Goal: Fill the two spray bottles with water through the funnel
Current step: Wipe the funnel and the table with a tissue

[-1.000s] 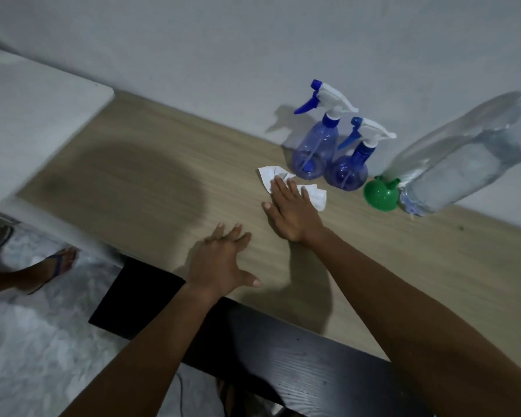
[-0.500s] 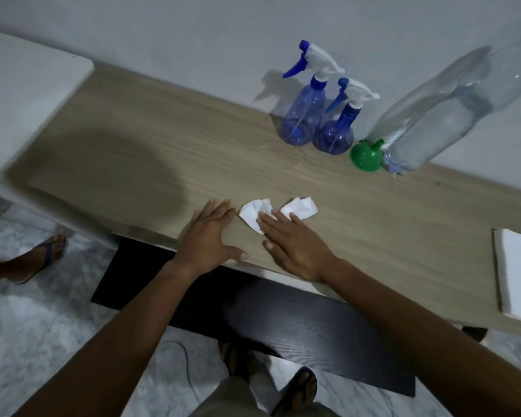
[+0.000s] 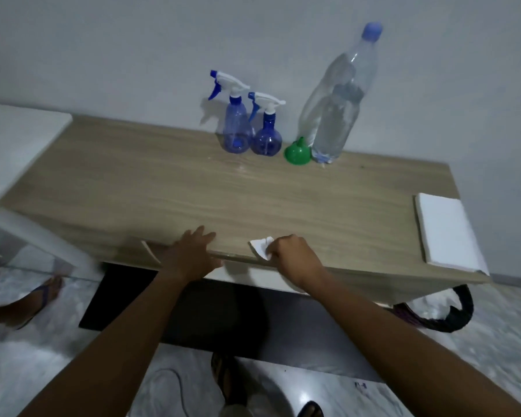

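Two see-through blue spray bottles stand at the back of the counter [image 3: 163,191] by the wall, side by side. There's a taller slim spray bottle [image 3: 236,127] on the left and a squat round spray bottle [image 3: 266,136] next to it, both with white trigger heads and blue triggers screwed on. Just right of them sits a green funnel [image 3: 297,152], wide end down, then a big clear water bottle [image 3: 337,106] with a blue cap. At the front edge, the right grip [image 3: 295,257] is curled around a crumpled white tissue [image 3: 260,246]. The left grip [image 3: 193,254] rests flat with fingers spread, holding nothing.
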Available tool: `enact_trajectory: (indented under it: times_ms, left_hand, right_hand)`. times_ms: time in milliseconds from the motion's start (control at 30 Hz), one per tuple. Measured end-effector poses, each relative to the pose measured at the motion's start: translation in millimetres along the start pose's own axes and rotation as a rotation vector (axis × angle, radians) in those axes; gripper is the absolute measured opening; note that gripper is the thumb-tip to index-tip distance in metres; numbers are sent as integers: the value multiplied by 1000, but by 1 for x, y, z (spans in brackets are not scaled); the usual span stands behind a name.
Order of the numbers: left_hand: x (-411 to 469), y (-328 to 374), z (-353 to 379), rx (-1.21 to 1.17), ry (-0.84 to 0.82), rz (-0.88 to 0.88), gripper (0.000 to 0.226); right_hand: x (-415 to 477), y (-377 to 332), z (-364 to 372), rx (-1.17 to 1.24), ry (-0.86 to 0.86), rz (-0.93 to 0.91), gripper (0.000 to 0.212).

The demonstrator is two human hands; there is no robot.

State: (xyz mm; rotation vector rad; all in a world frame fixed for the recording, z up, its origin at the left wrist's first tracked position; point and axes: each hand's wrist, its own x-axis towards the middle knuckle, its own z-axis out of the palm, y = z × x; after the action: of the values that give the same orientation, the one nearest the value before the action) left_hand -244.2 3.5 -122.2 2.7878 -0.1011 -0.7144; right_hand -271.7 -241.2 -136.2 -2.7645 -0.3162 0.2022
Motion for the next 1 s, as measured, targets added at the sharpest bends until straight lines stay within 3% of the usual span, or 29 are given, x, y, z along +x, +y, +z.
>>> enact_trajectory:
  times_ms: [133,333,467,700,800,1000]
  left_hand:
    - [-27,56,24,-82,-41,39,83]
    - [-35,146,33,-4,-48,179,84]
    - [-21,204,32,47,-76,313,83]
    - [16,314,43,108,-135,569,82]
    - [23,364,55,89,-168,665,79]
    - [37,454,82,76,-100,741,68]
  right_hand:
    - [-35,37,-45,461,181,302,20]
    - [-84,87,-110,732,261,515,8]
    - [-112,123,-126,766,319,580,26]
    - [-173,192,-146,782,727,853,12]
    - [-201,225,-161,685,863,956,23]
    - [-226,312,-171,579,920,1023,15]
